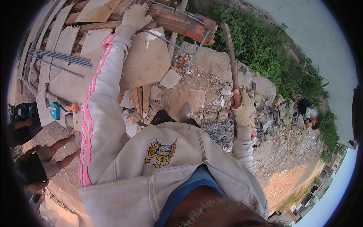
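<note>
An outdoor building site, judging by the rubble [283, 151], rough planks [60, 39], bent metal rod [199, 48] and hammer [70, 106].

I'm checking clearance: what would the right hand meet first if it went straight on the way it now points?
The long bar in the right hand leads toward the green plants; they would probably come first, though depth is unclear.
</note>
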{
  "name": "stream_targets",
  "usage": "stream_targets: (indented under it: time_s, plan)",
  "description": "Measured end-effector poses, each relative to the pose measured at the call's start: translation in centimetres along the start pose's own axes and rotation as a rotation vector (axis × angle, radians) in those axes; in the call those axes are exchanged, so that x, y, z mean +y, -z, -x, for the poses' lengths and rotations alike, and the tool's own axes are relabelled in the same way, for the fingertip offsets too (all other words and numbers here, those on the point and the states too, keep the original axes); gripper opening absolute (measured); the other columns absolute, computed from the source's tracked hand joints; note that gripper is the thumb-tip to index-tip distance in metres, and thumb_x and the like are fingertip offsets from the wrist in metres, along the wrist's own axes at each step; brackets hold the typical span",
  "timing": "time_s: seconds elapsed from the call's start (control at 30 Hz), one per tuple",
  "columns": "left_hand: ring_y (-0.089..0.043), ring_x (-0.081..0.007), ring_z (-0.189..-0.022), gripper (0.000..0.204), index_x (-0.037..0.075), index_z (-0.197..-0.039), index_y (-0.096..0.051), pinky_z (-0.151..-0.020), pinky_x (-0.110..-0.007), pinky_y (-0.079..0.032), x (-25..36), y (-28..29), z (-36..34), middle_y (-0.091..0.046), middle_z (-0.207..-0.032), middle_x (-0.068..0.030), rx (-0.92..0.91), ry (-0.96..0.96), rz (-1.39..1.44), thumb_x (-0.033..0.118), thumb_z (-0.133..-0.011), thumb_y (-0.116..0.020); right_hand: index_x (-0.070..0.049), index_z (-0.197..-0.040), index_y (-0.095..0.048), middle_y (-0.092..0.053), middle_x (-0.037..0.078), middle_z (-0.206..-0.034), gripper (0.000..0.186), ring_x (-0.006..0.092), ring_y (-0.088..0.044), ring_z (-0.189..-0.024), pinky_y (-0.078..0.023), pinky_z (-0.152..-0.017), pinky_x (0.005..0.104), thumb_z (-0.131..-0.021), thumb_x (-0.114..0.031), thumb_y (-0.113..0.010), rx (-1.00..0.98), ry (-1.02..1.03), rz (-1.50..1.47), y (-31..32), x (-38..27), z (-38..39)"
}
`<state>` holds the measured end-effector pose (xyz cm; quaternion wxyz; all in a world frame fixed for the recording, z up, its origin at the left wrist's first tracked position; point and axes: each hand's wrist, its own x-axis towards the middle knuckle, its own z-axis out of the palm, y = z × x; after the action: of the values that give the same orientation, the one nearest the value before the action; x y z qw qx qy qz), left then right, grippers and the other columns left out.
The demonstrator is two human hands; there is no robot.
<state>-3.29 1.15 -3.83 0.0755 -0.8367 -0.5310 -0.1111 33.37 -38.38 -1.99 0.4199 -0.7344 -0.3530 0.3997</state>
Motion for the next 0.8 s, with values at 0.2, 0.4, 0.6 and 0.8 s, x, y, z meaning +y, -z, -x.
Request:
stream_targets:
  time_s: [0.2, 0.4, 0.6, 0.8]
  plan:
    - [-0.065, -0.0356, -0.096, 0.035, 0.006, -0.102, -0.063, -0.083, -0.049, -0.053, 10.4, 4.1, 5.6, -0.066, -0.096, -0.0147, 0.218, -0.259, 0.254, 0.032, -0.081, -0.073, -0.007, -0.095, -0.060, -0.046, -0.007, -0.066, 0.042, 0.0051, -0.042, -0.056, -0.032, -0.049, 0.0249, -0.103, -0.048, -0.061, -0.037, -0.100, -0.075, -0.4, 1.7, 1.4]
    - [-0.066, -0.0334, -0.096, 0.030, 0.008, -0.088, -0.068, -0.080, -0.049, -0.053, 17.3, 4.9, 10.3, -0.067, -0.089, -0.0133, -0.128, -0.412, 0.401, 0.037, -0.085, -0.073, -0.004, -0.102, -0.063, -0.046, -0.007, -0.067, 0.038, 0.0047, -0.042, -0.057, -0.033, -0.050, 0.0252, -0.105, -0.042, -0.061, -0.045, -0.128, -0.125, -1.8, 0.9, 0.8]
    - [-0.062, -0.0387, -0.093, 0.024, 0.006, -0.093, -0.063, -0.082, -0.051, -0.049, 16.4, 5.3, 10.6, -0.063, -0.090, -0.0160, -0.135, -0.419, 0.515, 0.019, -0.073, -0.069, -0.002, -0.107, -0.064, -0.047, -0.006, -0.069, 0.040, 0.0054, -0.045, -0.061, -0.035, -0.052, 0.0254, -0.105, -0.042, -0.061, -0.027, -0.143, -0.062, -3.1, 0.2, 1.3]
    - [-0.062, -0.0394, -0.095, 0.026, 0.006, -0.095, -0.064, -0.088, -0.051, -0.048, 15.3, 4.0, 11.0, -0.064, -0.094, -0.0161, -0.141, -0.474, 0.559, 0.019, -0.073, -0.070, -0.002, -0.108, -0.064, -0.048, -0.006, -0.072, 0.042, 0.0054, -0.045, -0.062, -0.035, -0.053, 0.0251, -0.105, -0.044, -0.061, 0.003, -0.109, -0.037, -4.5, 1.0, 1.8]
